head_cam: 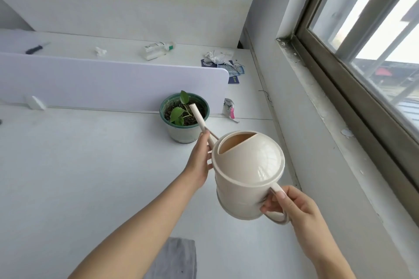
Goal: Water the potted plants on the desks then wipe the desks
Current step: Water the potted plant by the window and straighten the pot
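Observation:
A cream watering can hangs tilted above the white desk. My right hand grips its handle at the lower right. My left hand holds the base of the long spout, fingers wrapped around it. The spout tip reaches over the soil of a small green-rimmed plant pot with a few green leaves, which stands against the white divider. No water is visible at the spout. A grey cloth lies on the desk's near edge.
Behind the divider, a second desk holds a plastic bottle, crumpled paper, blue booklets and a dark-handled tool. A small wrapper stands right of the pot. Wall and window sill close off the right side.

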